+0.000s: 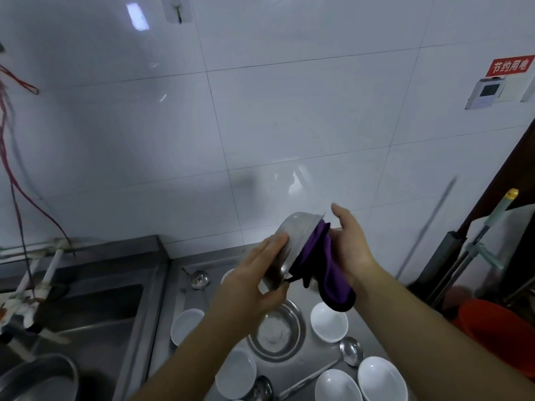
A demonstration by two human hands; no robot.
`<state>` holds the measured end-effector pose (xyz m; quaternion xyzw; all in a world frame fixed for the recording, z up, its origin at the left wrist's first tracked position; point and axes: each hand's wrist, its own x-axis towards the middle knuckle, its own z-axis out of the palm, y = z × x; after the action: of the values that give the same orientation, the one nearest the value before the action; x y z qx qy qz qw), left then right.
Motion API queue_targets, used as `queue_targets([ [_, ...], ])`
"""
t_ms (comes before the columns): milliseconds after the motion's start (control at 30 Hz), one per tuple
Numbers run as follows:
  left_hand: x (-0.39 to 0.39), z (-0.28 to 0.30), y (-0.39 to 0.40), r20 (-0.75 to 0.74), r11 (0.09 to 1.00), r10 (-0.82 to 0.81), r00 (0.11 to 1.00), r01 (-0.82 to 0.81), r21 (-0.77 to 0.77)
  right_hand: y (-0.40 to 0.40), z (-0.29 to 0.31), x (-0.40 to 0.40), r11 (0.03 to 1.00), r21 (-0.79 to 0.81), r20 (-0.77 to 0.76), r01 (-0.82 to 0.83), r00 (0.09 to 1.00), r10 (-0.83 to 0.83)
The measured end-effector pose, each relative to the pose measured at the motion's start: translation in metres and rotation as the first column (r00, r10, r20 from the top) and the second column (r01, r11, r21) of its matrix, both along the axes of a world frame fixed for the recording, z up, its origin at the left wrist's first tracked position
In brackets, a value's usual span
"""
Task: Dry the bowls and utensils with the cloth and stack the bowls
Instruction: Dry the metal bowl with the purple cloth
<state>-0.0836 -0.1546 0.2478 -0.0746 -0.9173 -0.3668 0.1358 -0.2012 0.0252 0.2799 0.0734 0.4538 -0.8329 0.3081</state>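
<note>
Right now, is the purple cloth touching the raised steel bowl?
Touching. The head view shows the purple cloth pressed against the open side of the tilted steel bowl, with no gap visible; the right hand backs the cloth, the left hand holds the bowl.

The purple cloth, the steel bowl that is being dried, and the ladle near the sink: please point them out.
purple cloth [333, 282]: head view, on the hanging fold.
steel bowl [298, 235]: head view, on its outer wall.
ladle [199, 278]: head view, on its round cup.
</note>
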Motion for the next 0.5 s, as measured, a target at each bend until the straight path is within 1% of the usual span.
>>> queue_targets([
  [33,0.0,0.002,-0.004,-0.003,0.997,-0.023,1.0,0.023,-0.079,0.002,-0.002,0.001,0.999,-0.011,-0.013,-0.037,0.999,0.037],
  [67,0.0,0.004,-0.006,0.007,0.992,-0.044,0.999,0.044,-0.122,0.002,-0.003,0.003,0.998,-0.001,-0.016,-0.063,0.998,0.063],
  [167,-0.002,0.006,-0.01,0.028,0.987,-0.07,0.997,0.073,-0.14,0.001,-0.01,0.007,0.999,0.028,-0.007,-0.032,0.999,0.032],
  [233,-0.003,0.004,-0.01,0.017,0.99,-0.02,1.0,0.022,-0.138,0.003,-0.015,0.008,1.0,0.0,-0.018,0.001,1.0,-0.001],
  [267,-0.002,0.002,-0.008,0.021,0.995,0.027,0.999,-0.025,-0.097,0.005,-0.017,0.009,1.0,-0.019,-0.02,0.025,0.999,-0.026],
  [333,0.0,-0.003,-0.005,0.045,0.978,0.187,0.981,-0.191,0.087,0.007,-0.022,0.009,0.995,-0.057,-0.007,0.082,0.997,-0.082],
  [367,0.0,-0.007,-0.002,0.074,0.927,0.306,0.949,-0.315,0.204,0.008,-0.025,0.009,0.992,-0.065,0.002,0.106,0.994,-0.106],
  [400,0.0,-0.011,0.001,0.156,0.833,0.416,0.896,-0.444,0.331,0.008,-0.027,0.01,0.989,-0.078,0.012,0.127,0.992,-0.126],
  [433,-0.001,-0.015,0.005,0.294,0.707,0.456,0.84,-0.542,0.454,0.007,-0.029,0.011,0.984,-0.104,0.024,0.143,0.99,-0.141],
  [467,-0.002,-0.018,0.01,0.446,0.567,0.407,0.798,-0.603,0.562,0.007,-0.031,0.012,0.98,-0.128,0.04,0.154,0.988,-0.15],
  [500,-0.003,-0.021,0.016,0.551,0.426,0.296,0.78,-0.624,0.655,0.006,-0.034,0.013,0.977,-0.144,0.053,0.158,0.987,-0.152],
])
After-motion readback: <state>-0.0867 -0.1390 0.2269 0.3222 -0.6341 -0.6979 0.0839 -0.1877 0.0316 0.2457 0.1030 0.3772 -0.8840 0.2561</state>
